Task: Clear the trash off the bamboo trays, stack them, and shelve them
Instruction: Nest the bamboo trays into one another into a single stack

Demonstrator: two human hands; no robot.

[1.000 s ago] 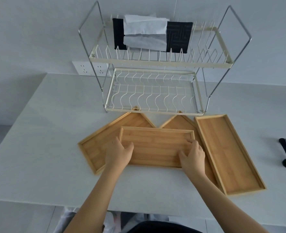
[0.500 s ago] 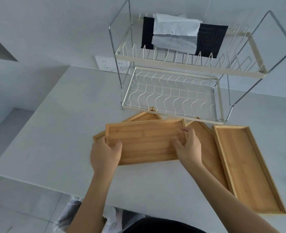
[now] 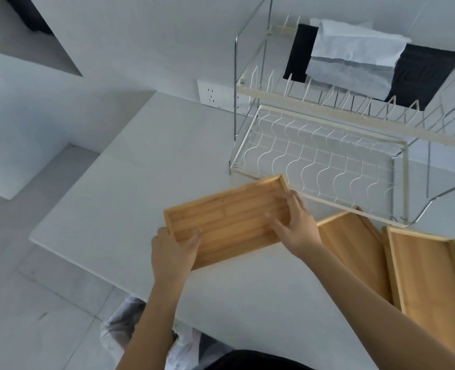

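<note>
Both my hands hold a small bamboo tray (image 3: 229,222) by its short ends. My left hand (image 3: 175,252) grips the near left end and my right hand (image 3: 293,222) the far right end. The tray is turned at a slant over the left part of the white table (image 3: 119,198), its far corner close to the wire rack's lower shelf (image 3: 322,161). A second bamboo tray (image 3: 354,252) lies to the right of it, and a third, longer bamboo tray (image 3: 429,284) lies further right. I see no trash on any tray. Whatever lies beneath the held tray is hidden.
The two-tier wire rack stands at the back of the table; its upper shelf carries a black cloth (image 3: 429,73) and a folded white cloth (image 3: 354,54). A wall socket (image 3: 213,94) sits left of the rack. The table's left edge drops to a tiled floor (image 3: 47,303).
My hands have carried the small tray to the left and turned it slantwise. It now covers the spot where the left tray lay. My view has swung to the left.
</note>
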